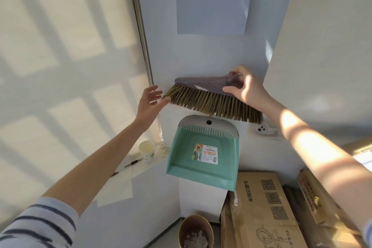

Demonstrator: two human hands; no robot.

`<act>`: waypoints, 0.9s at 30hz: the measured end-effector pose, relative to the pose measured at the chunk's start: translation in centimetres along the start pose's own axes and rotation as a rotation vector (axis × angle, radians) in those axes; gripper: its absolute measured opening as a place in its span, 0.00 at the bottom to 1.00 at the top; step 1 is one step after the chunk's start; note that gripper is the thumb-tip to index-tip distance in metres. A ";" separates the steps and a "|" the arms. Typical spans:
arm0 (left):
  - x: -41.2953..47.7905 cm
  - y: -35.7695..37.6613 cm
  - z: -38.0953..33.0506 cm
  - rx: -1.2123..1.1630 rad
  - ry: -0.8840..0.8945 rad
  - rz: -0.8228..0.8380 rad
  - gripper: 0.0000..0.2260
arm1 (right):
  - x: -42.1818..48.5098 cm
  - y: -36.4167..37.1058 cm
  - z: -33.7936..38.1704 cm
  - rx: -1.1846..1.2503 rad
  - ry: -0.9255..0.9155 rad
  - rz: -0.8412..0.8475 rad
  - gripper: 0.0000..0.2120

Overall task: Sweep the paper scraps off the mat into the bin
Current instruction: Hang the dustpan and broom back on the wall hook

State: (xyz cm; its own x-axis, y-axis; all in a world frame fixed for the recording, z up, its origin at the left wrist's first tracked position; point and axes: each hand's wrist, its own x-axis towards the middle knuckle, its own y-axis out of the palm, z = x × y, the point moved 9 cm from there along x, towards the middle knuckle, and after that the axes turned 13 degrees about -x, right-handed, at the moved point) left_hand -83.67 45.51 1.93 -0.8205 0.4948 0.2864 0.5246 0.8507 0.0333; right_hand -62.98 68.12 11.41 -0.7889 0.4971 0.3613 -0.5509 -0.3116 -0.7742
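A broom head (203,94) with a grey-purple back and straw-coloured bristles hangs against the white wall, bristles pointing down. My right hand (244,87) grips its right end at the socket. My left hand (150,100) is open, fingers spread, touching the bristles' left tip. Below the broom hangs a teal dustpan (201,159) with a label, its mouth facing down. On the floor at the bottom stands a round gold-rimmed bin (195,232) with crumpled scraps inside. No mat is in view.
A paper cup (147,150) and a pen (132,163) sit on the window sill at left. Cardboard boxes (267,211) are stacked at lower right. A paper sheet marked "2 - 6" (213,0) is taped high on the wall. A white wall hook (263,129) sits right of the dustpan.
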 end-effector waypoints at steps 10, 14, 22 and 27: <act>-0.2 3.0 -1.7 0.390 0.294 0.009 0.19 | 1.1 4.0 -0.2 -0.074 -0.013 0.096 0.20; 0.2 4.7 -0.5 0.356 0.241 0.050 0.19 | 1.0 4.4 -0.9 -0.023 0.005 0.046 0.21; 0.9 5.0 0.1 0.306 0.219 0.004 0.16 | 0.2 4.1 -1.3 -0.083 -0.096 -0.158 0.22; 0.7 5.0 0.7 0.286 0.195 -0.009 0.16 | -1.0 4.3 -2.3 -0.197 -0.063 -0.283 0.26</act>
State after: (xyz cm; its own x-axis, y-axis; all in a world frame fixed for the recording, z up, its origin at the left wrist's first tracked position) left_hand -81.80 50.24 1.66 -0.7512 0.4674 0.4660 0.4102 0.8837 -0.2252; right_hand -63.93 68.15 6.48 -0.6309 0.4882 0.6030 -0.6921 -0.0029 -0.7218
